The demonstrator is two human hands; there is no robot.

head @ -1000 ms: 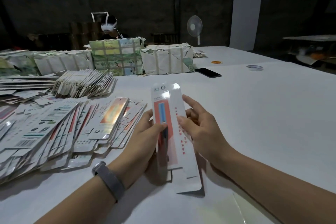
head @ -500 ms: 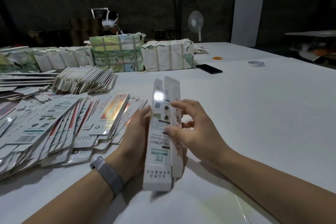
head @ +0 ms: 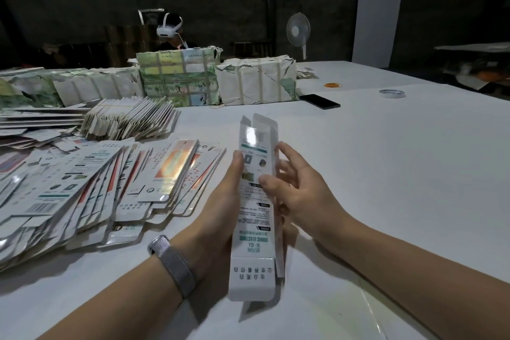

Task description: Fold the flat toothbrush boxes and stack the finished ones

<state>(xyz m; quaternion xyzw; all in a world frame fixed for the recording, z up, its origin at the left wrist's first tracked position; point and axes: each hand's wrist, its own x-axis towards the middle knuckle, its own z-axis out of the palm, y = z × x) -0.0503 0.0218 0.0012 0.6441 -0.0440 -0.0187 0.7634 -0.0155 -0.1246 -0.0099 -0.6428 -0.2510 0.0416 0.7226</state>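
Note:
I hold one long white toothbrush box (head: pixel 255 218) upright above the table, its printed back facing me and its end flaps loose. My left hand (head: pixel 220 207) grips its left edge, thumb on the front. My right hand (head: pixel 298 188) pinches the right side, thumb on the printed face and fingers behind it. A fanned heap of flat toothbrush boxes (head: pixel 91 188) lies on the white table (head: pixel 386 174) to the left.
A bundle of stacked flat cartons (head: pixel 129 121) and wrapped packs (head: pixel 179 80) line the far left. A black phone (head: pixel 319 101), a tape roll (head: pixel 392 93) and rubber bands (head: pixel 333 85) lie far right. A person wearing a headset (head: pixel 169 27) sits behind the packs; a fan (head: pixel 298 30) stands beyond.
The box turned from its red front to its printed back and rose from flat toward an opened tube. Both hands shifted along its edges.

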